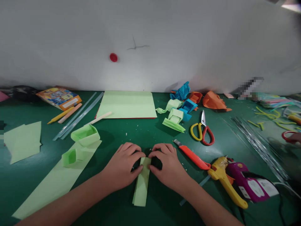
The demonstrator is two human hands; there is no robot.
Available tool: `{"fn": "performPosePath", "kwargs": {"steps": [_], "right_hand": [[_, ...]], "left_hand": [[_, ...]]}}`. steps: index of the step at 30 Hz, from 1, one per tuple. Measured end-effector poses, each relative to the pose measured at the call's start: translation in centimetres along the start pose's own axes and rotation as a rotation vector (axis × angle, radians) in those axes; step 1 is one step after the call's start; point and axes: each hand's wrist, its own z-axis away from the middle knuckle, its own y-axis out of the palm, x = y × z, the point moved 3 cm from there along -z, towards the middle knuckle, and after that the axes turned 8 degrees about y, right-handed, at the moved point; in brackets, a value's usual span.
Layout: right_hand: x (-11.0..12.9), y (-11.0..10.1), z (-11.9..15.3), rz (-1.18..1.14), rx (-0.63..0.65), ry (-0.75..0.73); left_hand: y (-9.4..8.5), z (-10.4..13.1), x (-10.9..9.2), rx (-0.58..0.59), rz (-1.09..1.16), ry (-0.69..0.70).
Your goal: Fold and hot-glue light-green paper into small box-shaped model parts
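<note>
Left-hand fingers and right-hand fingers pinch the paper strip, its long axis pointing forward, slightly right.

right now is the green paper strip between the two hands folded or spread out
Folded: the green paper strip is narrow, with layered edges at its near end.

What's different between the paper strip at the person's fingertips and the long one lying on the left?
The folded strip is narrow and short; the long strip is wider and longer. The folded strip shows stacked layers at its near end, while the long strip lies spread out. Fingers touch the folded strip; the long strip bears a small open box. Both are pale green.
</note>
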Motion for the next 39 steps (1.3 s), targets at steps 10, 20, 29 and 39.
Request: {"fn": "performPosePath", "kwargs": {"steps": [10,20,29,39], "right_hand": [[1.7,-1.7,1.1,-0.218,-0.362,-0.406],[1.7,-1.2,0.9,0.000,-0.368,-0.485],[0.8,0.9,0.0,0.076,-0.164,-0.254],[0.1,0.8,-0.7,-0.098,-0.112,-0.135]], "left_hand": [[-3.4,0.8,-3.0,-0.380,-0.151,0.242],[-2.2,0.7,-2.3,-0.424,-0.294,0.322],[0.0,0.2,-0.2,-0.133,-0.064,0.075],[0.5,0.3,0.3,-0.149,-0.023,0.108]]}}
